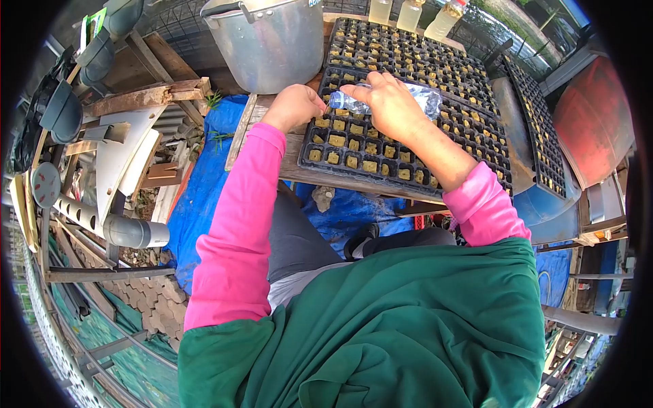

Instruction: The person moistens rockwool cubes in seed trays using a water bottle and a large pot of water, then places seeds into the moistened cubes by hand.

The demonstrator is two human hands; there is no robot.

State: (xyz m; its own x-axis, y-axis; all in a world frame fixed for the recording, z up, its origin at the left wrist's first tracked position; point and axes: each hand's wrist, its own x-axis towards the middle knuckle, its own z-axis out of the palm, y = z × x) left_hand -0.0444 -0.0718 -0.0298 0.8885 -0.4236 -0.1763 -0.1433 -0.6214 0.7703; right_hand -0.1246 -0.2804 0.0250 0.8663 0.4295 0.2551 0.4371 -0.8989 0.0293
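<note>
Over the near seedling tray [369, 166], my right hand [394, 109] is wrapped round a clear plastic bottle [427, 100]. The bottle lies nearly on its side, its bluish neck end [340, 101] pointing left. My left hand [294, 107] is at the tray's left edge, close to that neck end. Its fingertips are pinched together, and anything between them is too small to make out. The black tray's cells hold yellowish, sponge-like cubes. Behind it is another seedling tray [408, 51] filled the same way.
A large metal pot [269, 47] stands behind my left hand. Several bottles of pale liquid [409, 15] line the back edge. A further tray [537, 122] is at the right, near a red barrel [595, 122]. Blue tarp [190, 217] covers ground below the wooden table [289, 153].
</note>
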